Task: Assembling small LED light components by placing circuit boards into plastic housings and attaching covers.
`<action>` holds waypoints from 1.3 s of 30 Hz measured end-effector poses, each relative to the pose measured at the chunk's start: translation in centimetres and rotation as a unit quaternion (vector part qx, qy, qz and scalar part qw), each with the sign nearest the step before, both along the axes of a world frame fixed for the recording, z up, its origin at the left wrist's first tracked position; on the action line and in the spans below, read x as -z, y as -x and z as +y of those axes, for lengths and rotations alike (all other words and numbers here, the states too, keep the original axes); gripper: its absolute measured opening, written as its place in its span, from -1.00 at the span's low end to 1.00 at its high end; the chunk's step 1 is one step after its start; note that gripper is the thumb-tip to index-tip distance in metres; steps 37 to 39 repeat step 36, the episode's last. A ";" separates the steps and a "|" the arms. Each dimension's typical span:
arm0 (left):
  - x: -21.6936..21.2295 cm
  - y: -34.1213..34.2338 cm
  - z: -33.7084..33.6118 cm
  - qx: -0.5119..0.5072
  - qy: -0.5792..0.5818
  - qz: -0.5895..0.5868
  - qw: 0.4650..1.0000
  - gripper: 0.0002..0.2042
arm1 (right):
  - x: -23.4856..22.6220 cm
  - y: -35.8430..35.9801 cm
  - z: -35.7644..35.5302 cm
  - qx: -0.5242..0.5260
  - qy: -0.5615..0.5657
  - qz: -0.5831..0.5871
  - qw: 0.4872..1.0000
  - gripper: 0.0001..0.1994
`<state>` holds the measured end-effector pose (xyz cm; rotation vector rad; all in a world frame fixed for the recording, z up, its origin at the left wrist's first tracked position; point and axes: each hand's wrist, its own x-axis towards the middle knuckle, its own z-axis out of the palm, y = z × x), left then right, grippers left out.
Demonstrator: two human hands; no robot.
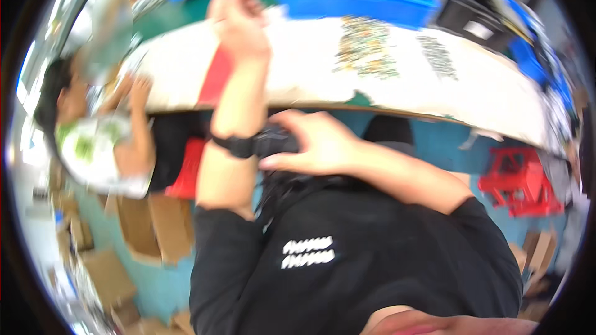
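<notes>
My left hand point(237, 15) is raised over the far left part of the white-covered table point(298, 56), its fingers curled into a loose fist with nothing visible in them. A black device point(276, 141) sits on a black strap point(233, 144) around my left forearm. My right hand point(320, 142) reaches across my body and grips this device, thumb on the near side and fingers on the far side. Beneath my left forearm lies a flat red piece point(215, 77), partly hidden. Small greenish-gold pieces point(366, 49) lie in rows on the table, with a darker group point(438, 57) to their right.
Behind the table stands a blue bin point(354, 6) holding white items. A seated person point(105, 130) works at the left end. A black box point(472, 22) is at the far right. Red stools point(521, 180) stand on the right, and an open cardboard box point(155, 226) on the floor at left.
</notes>
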<state>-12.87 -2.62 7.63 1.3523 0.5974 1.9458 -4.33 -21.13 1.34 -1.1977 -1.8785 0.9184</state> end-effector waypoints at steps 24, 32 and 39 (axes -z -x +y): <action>5.2 -3.9 2.4 0.031 0.121 0.237 0.963 -0.68 | -5.1 -8.0 14.6 0.278 0.106 0.361 0.884 -0.63; -10.1 4.8 -22.7 0.311 -0.093 0.776 0.541 -0.49 | -1.4 -5.9 8.1 0.246 0.029 0.379 0.892 -0.45; -17.8 8.1 -25.0 0.021 -0.237 0.598 0.765 -0.58 | -0.4 -2.7 4.2 0.036 0.129 0.261 0.956 -0.55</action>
